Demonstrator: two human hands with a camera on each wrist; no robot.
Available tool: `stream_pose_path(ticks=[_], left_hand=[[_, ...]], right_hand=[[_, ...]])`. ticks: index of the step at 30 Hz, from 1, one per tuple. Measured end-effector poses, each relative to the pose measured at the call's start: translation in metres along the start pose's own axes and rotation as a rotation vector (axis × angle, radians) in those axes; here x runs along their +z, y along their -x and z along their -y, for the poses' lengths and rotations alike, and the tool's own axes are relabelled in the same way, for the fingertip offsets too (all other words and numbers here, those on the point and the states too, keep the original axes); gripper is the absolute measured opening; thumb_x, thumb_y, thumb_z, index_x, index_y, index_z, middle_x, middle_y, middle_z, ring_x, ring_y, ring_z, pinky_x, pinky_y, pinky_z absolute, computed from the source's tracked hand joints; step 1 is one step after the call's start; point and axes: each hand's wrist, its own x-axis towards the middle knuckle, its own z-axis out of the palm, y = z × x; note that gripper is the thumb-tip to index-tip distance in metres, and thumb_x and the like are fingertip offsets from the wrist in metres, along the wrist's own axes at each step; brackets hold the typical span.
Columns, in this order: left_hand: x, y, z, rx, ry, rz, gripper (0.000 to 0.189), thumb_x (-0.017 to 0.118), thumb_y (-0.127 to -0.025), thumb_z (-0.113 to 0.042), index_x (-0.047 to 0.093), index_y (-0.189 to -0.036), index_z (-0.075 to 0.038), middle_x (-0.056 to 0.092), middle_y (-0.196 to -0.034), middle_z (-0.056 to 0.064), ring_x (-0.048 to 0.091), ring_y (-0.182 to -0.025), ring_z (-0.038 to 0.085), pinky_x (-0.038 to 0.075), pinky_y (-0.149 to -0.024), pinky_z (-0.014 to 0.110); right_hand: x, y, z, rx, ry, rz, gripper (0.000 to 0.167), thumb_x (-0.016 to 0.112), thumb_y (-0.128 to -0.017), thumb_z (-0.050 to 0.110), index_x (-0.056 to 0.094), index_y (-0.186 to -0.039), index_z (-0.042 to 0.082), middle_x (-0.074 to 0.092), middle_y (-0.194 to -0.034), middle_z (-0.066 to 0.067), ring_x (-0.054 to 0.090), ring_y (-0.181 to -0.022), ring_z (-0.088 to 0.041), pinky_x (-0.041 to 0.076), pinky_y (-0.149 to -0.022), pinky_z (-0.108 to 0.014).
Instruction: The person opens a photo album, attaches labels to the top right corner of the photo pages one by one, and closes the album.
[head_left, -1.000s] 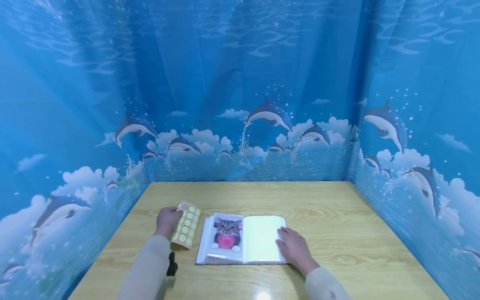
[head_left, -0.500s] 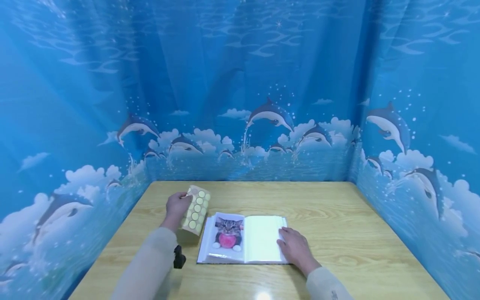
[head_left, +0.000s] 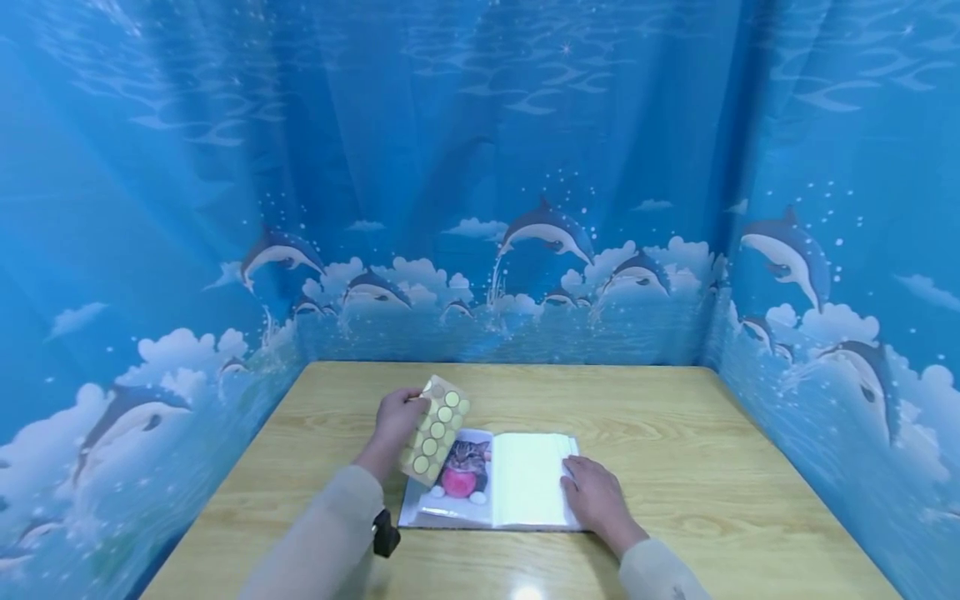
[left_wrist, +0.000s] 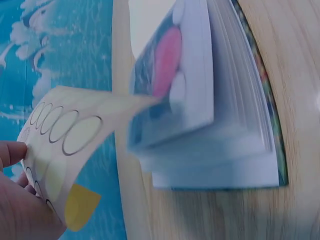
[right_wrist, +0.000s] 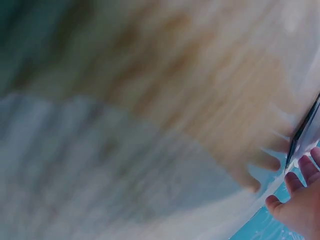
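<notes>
My left hand [head_left: 397, 421] pinches a pale sheet of round stickers [head_left: 437, 429] by its upper left edge. The sheet is tilted and covers part of the left page of an open photo album [head_left: 528, 479]. In the left wrist view the sheet [left_wrist: 65, 130] bends outward from the fingers, with outlined circles in rows and a yellow patch at its lower edge. A cat photo [head_left: 463, 475] with a pink ball fills that left page; the right page is blank and bright. Across the right page's outer edge rests my right hand [head_left: 597, 496], fingers fairly straight.
The album lies on a light wooden table [head_left: 697, 450]. Blue curtains [head_left: 480, 183] printed with dolphins surround the table at the back and both sides. A small black device [head_left: 386, 533] sits at the left wrist.
My left hand has lifted the sticker sheet and carried it right, from beside the album to over its left page. My right hand stays at the right page's edge.
</notes>
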Motion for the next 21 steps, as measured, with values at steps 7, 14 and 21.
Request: stream_pose_path(ticks=[7,14,21], left_hand=[[0.017,0.011,-0.01,0.011,0.026,0.026,0.035,0.062,-0.095,-0.02,0.064,-0.126,-0.002,0.066,-0.106,0.013,0.061,-0.089,0.023,0.053,-0.079,0.035],[0.037,0.023,-0.015,0.01,0.039,0.056,0.031,0.064,-0.095,-0.023,0.068,-0.12,-0.005,0.067,-0.103,0.009,0.06,-0.089,0.021,0.052,-0.08,0.034],[0.064,0.039,-0.016,-0.009,0.053,0.096,0.029,0.065,-0.094,-0.024,0.069,-0.118,-0.008,0.067,-0.098,0.006,0.061,-0.085,0.02,0.053,-0.075,0.032]], right_hand=[[-0.006,-0.006,0.007,-0.049,-0.039,-0.112,0.036,0.061,-0.096,0.012,0.06,-0.126,-0.008,0.059,-0.129,-0.027,0.052,-0.122,-0.045,0.039,-0.103,-0.061],[-0.02,-0.029,0.045,-0.071,-0.097,-0.209,0.039,0.065,-0.095,0.016,0.061,-0.129,-0.003,0.058,-0.133,-0.022,0.053,-0.124,-0.041,0.042,-0.103,-0.057],[-0.027,-0.039,0.085,-0.112,-0.178,-0.296,0.035,0.068,-0.094,0.018,0.065,-0.125,0.002,0.063,-0.127,-0.014,0.057,-0.119,-0.034,0.048,-0.1,-0.05]])
